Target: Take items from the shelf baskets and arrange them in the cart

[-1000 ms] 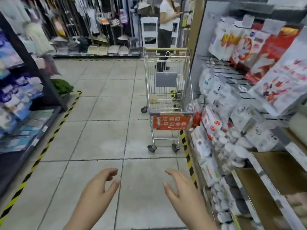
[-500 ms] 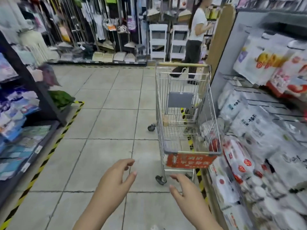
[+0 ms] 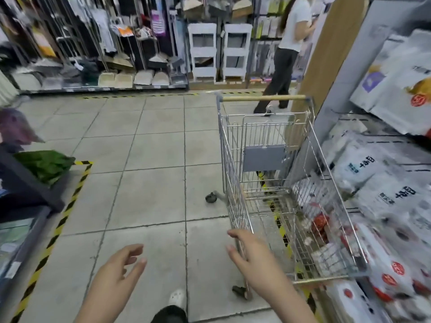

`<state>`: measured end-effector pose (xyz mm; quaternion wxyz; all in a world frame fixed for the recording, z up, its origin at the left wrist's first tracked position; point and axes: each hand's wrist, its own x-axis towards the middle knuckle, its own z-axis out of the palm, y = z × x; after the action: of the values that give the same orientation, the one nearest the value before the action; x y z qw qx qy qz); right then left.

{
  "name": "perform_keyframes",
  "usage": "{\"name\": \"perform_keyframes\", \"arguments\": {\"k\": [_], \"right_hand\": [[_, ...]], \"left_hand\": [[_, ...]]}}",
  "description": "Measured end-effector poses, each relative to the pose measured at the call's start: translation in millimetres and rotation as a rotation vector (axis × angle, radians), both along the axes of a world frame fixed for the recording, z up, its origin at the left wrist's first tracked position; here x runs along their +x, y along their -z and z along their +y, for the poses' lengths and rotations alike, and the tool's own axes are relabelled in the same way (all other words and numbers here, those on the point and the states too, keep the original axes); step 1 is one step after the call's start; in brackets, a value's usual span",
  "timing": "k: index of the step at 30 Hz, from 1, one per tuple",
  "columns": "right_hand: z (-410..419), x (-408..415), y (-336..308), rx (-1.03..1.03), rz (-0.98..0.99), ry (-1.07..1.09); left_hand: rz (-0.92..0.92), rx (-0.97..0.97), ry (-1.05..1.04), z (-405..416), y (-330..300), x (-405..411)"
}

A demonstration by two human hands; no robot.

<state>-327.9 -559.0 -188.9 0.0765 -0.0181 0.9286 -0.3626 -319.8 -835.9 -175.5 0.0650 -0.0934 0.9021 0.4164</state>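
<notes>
As I looked down through the head camera, my left hand (image 3: 119, 269) hung over the grey tiled floor (image 3: 140, 183) with its fingers loosely spread, holding nothing. My right hand (image 3: 254, 259) reached out with its grip also open, fingers relaxed, in front of the near left corner of the silver wire shopping cart with a wooden handle bar (image 3: 263, 98); I could not tell whether the fingertips touched the wire. The cart stood close against the white shelf of packaged goods (image 3: 384, 183) on my right, its grey fold-down seat panel (image 3: 263, 158) upright at the far end. Through the mesh I saw red-and-white packets (image 3: 320, 226) low on the cart's right side, though I could not tell whether they lay inside the basket or on the shelf behind it. Yellow-and-black hazard tape (image 3: 58, 224) ran along the floor by the dark left-hand shelving (image 3: 25, 187). Beyond the cart a person in a white top and dark trousers (image 3: 286, 54) stood near the white plastic storage racks (image 3: 219, 52).
</notes>
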Motion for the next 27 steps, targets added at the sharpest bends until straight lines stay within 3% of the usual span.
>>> {"name": "perform_keyframes", "arguments": {"k": [7, 15, 21, 27], "right_hand": [[-24, -92, 21, -0.052, -0.080, 0.333], [-6, -131, 40, -0.063, -0.252, 0.679], [26, -204, 73, -0.067, -0.287, 0.765], [65, -292, 97, -0.099, -0.290, 0.804]], "left_hand": [[0.011, -0.077, 0.246, -31, -3, -190], [-0.029, -0.058, 0.644, 55, 8, -338], [-0.047, -0.107, 0.920, 131, 25, -407], [-0.010, -0.210, 1.066, 182, 28, -493]]}}
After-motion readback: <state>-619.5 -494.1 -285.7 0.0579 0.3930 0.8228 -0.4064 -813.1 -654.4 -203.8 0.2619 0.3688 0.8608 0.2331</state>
